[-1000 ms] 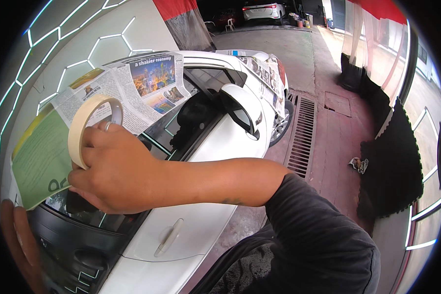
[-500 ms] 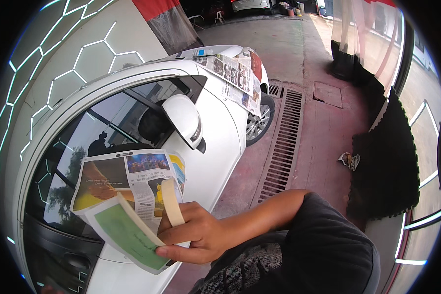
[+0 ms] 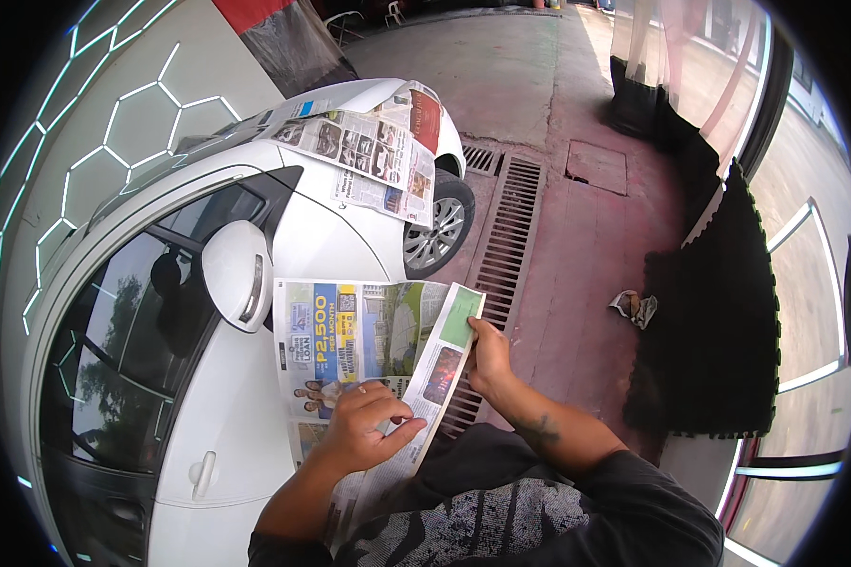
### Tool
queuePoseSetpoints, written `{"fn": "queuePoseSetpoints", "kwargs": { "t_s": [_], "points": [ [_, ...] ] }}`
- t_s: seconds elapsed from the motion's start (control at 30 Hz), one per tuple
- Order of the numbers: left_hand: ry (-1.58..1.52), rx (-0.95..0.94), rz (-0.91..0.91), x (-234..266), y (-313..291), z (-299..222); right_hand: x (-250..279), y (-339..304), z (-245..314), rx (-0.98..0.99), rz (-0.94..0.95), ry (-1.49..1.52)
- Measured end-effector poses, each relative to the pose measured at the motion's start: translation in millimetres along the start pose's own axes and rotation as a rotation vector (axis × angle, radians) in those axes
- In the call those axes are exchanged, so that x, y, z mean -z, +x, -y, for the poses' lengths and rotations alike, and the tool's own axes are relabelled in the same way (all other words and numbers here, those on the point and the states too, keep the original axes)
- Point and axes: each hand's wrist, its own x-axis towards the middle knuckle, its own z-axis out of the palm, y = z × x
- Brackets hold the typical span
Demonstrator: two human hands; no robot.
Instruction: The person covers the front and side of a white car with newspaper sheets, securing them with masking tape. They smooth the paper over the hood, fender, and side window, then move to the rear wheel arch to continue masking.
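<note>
My right hand [image 3: 490, 357] grips the right edge of an open newspaper sheet [image 3: 317, 307], thumb on top over a green printed patch. A narrow strip along that edge is folded over. My left hand [image 3: 373, 420] is closed over the sheet's middle, its fingers curled and thumb pointing right. Whether it pinches anything is hidden beneath it. The sheet spans the space beside a white car's front door [image 3: 246, 402], just below its side mirror [image 3: 236, 274]. Its lower end runs down toward my shirt.
More newspaper sheets [image 3: 359, 151] cover the car's front fender and hood above the front wheel [image 3: 440, 227]. A slotted floor drain [image 3: 511, 236] runs alongside. Crumpled paper [image 3: 633, 307] lies near a black floor mat [image 3: 709, 331]. Clear curtains [image 3: 686, 57] hang at the right.
The newspaper has been turned and spread out, and moved right, off the side window. My left hand has come onto it. The masking tape roll seen on my right hand is out of sight.
</note>
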Motion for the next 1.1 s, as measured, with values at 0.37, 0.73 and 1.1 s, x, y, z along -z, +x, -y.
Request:
{"fn": "queuePoseSetpoints", "kwargs": {
  "t_s": [0.37,0.73,1.1],
  "points": [
    [-0.115,0.215,0.52,-182.5,143.8,139.2,131.4,153.3,130.2,0.2,-0.411,0.019],
    [0.048,0.319,0.277,-286.2,369.4,318.3,20.7,329.0,310.2,0.309,-0.398,-0.026],
    [-0.018,0.452,0.042,-315.0,525.8,417.6,-25.1,543.7,457.7,0.204,-0.284,-0.05]
  ]
}}
